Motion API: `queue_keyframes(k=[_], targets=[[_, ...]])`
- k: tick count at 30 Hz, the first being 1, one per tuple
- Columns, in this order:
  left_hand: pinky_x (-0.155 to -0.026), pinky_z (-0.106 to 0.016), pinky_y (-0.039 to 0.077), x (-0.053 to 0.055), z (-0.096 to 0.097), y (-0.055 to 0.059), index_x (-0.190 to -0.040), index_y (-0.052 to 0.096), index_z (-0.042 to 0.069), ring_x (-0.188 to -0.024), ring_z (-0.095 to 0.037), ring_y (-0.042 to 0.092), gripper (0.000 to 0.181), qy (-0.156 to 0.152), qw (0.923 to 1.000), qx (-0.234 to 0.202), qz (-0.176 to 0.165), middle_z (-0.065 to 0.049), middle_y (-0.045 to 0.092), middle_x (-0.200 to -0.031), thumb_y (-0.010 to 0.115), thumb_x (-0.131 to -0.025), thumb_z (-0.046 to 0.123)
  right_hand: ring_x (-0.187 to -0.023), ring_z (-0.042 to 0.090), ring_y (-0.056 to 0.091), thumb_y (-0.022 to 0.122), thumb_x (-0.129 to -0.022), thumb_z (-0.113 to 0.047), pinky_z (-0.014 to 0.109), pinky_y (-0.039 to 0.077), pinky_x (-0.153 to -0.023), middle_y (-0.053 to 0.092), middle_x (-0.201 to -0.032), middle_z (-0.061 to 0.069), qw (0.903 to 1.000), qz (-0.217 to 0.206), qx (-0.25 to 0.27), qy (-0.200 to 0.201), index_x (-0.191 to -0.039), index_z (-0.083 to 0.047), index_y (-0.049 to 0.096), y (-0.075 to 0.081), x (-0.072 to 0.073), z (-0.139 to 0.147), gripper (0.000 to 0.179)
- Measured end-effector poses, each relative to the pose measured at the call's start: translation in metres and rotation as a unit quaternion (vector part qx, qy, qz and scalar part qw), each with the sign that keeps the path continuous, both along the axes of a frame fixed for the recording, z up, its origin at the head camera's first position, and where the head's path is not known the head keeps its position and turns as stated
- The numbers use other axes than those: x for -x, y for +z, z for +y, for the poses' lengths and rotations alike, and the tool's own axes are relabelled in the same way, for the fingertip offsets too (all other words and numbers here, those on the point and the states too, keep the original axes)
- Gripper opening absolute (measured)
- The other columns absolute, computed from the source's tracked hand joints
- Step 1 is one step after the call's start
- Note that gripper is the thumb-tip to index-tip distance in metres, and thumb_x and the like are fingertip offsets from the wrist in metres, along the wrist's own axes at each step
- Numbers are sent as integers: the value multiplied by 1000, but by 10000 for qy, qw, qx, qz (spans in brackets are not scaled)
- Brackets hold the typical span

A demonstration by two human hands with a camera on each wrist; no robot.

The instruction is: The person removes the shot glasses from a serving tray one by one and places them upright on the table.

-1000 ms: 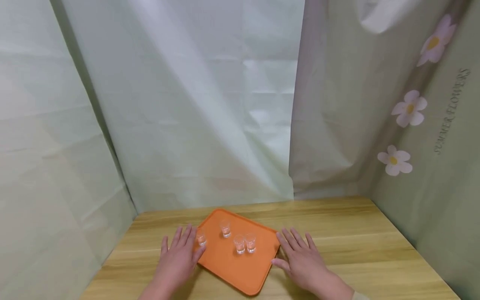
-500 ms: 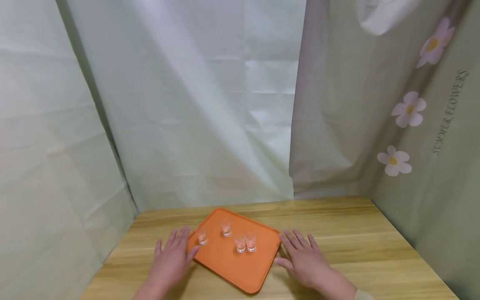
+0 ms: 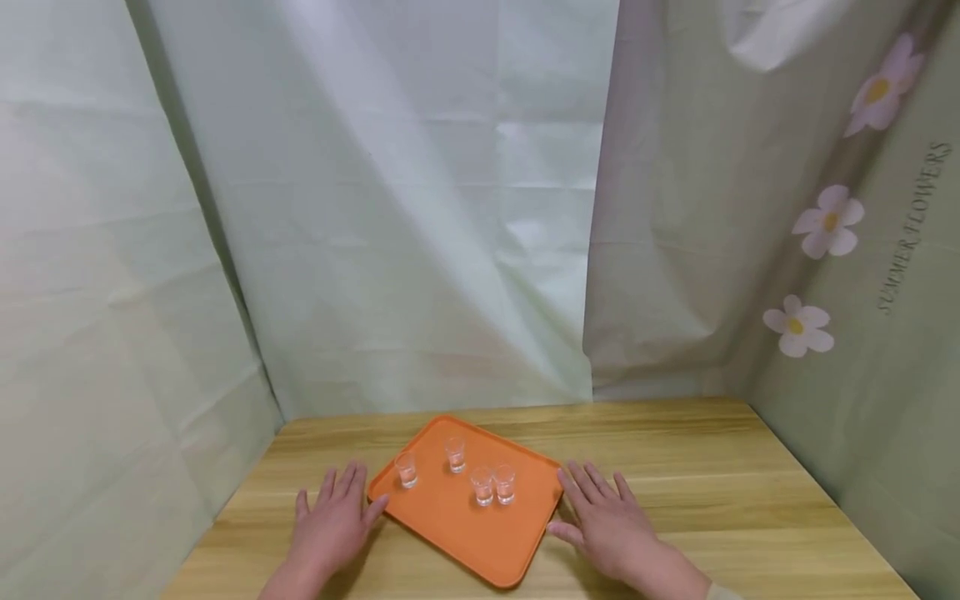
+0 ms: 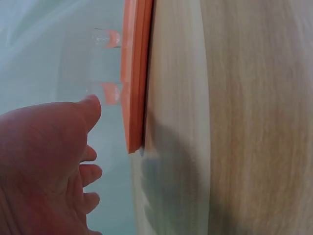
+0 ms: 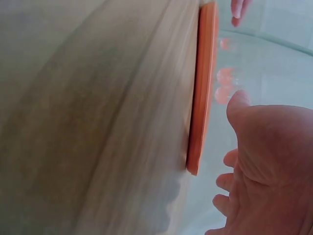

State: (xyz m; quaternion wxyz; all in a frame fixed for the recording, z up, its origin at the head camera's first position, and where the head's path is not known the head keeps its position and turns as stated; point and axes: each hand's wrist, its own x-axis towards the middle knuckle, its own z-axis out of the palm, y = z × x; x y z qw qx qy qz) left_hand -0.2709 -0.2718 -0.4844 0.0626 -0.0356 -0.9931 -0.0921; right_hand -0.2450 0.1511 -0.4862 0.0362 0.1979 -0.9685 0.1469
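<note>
An orange tray [image 3: 465, 533] lies turned at an angle on the wooden table. Several small clear shot glasses stand upright on it: one glass [image 3: 406, 471] near the left corner, another glass [image 3: 455, 456] farther back, and a close pair whose right glass [image 3: 505, 485] sits mid-right. My left hand [image 3: 330, 525] hovers just left of the tray's left corner, fingers spread, thumb nearest the rim. Beside the right corner is my right hand [image 3: 609, 523], fingers extended, its fingertips right at the rim. Neither hand holds anything. Both wrist views show the tray's side [image 4: 137, 73] low on the table.
The wooden table [image 3: 712, 500] extends to both sides of the tray. Pale green cloth [image 3: 420, 250] hangs behind it and along both sides, with printed flowers [image 3: 798, 327] on the right.
My left hand has drawn away to the left from the tray's edge, uncovering its left corner and the glass there. The right hand, tray and glasses stay nearly where they were.
</note>
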Motion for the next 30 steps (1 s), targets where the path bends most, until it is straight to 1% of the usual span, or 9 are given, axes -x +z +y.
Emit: queue_keyframes(k=[5,10,15,18,23,27,30], targets=[[-118,-90,7,1,-3,-5,-167,41,-4,-158,-59,26,76,-57,10000,-20,-31,-27,40,-171,56,-114,49,-162,43,33,57,-110,-61,76,20,-127,40,-175,16,9999,-166,-13,30,-169,-7,44,-1,3,-1,81],[-118,-90,8,4,-3,-11,-165,43,-5,-158,-59,26,75,-67,9998,-36,-156,-28,42,-170,55,-115,50,-163,42,32,55,-110,-64,74,18,-129,40,-175,14,9992,-386,-104,35,-167,-7,47,-2,6,-1,82],[-117,-91,11,5,-1,-13,-162,49,-5,-158,-59,28,73,-121,9996,-54,-232,-28,44,-168,57,-114,50,-163,41,32,55,-109,-65,75,17,-129,41,-175,13,9986,-518,-137,2,-167,-7,49,-3,7,1,82],[-117,-90,12,5,-1,-15,-159,53,-4,-158,-58,29,71,-150,9997,2,-217,-28,45,-168,57,-114,50,-163,42,32,55,-109,-65,75,18,-128,43,-174,14,9987,-487,-126,27,-166,-5,50,-3,8,0,82],[-117,-91,15,7,-3,-15,-156,58,-4,-157,-59,31,68,-201,9995,51,-225,-28,46,-167,57,-114,50,-161,41,36,55,-109,-64,73,19,-129,47,-171,16,9993,-314,-214,32,-163,-3,53,-2,10,-2,81],[-116,-90,16,8,-3,-14,-154,59,-4,-156,-60,32,66,-223,9994,21,-246,-30,48,-165,59,-113,48,-160,40,39,55,-109,-64,70,21,-130,49,-169,16,9992,-229,-329,5,-161,-2,55,-2,13,-3,80],[-117,-89,18,10,-2,-14,-153,59,-5,-154,-60,34,66,-239,9994,77,-255,-31,50,-163,59,-113,48,-159,39,41,56,-109,-63,70,22,-130,50,-168,17,9992,-224,-327,-12,-159,-1,56,-1,14,-4,80]])
